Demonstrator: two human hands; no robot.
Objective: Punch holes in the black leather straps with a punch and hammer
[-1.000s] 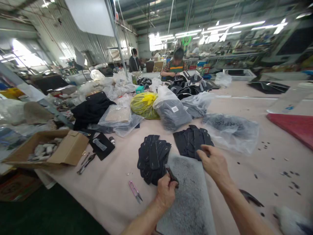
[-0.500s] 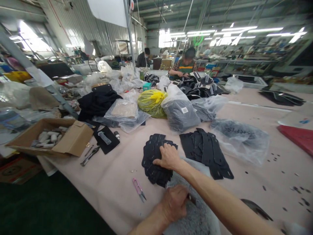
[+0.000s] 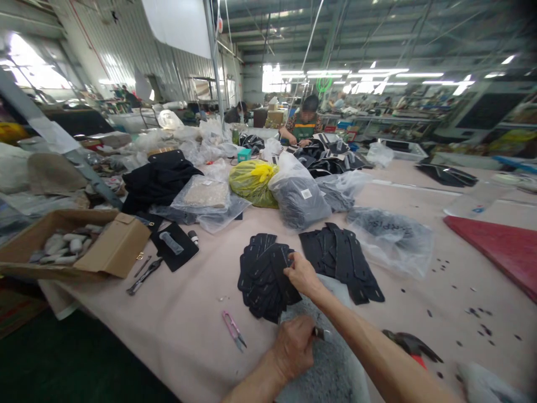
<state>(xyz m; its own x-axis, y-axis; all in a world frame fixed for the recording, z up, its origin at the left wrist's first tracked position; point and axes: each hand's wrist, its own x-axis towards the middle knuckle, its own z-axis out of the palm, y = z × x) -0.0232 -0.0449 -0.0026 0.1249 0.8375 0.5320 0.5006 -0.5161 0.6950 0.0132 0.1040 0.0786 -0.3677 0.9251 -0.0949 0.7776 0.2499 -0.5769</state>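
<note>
My right hand [image 3: 302, 275] reaches over the pile of black cut pieces [image 3: 258, 274]. Its thumb and fingers pinch the edge of one black piece [image 3: 282, 273] with small slits, on the right side of that pile. Lower down, my left hand [image 3: 293, 346] is closed round a short metal tool [image 3: 322, 334], whose shiny end sticks out to the right; its kind is unclear. Under the tool lies a grey speckled slab [image 3: 331, 364]. A second fanned pile of black pieces [image 3: 339, 260] rests just beyond my right hand.
Pink-handled thread snips [image 3: 233, 330] lie left of the slab. A hammer [image 3: 413, 347] lies at right, partly behind my right forearm, near scattered black bits [image 3: 482, 327]. Filled plastic bags [image 3: 297, 193] stand behind the piles. An open carton [image 3: 113, 246] sits left. A co-worker [image 3: 305, 123] works across the table.
My right hand, which lay on top of the left pile, now pinches one black piece at the pile's right side. The view has turned slightly right, showing more of the hammer.
</note>
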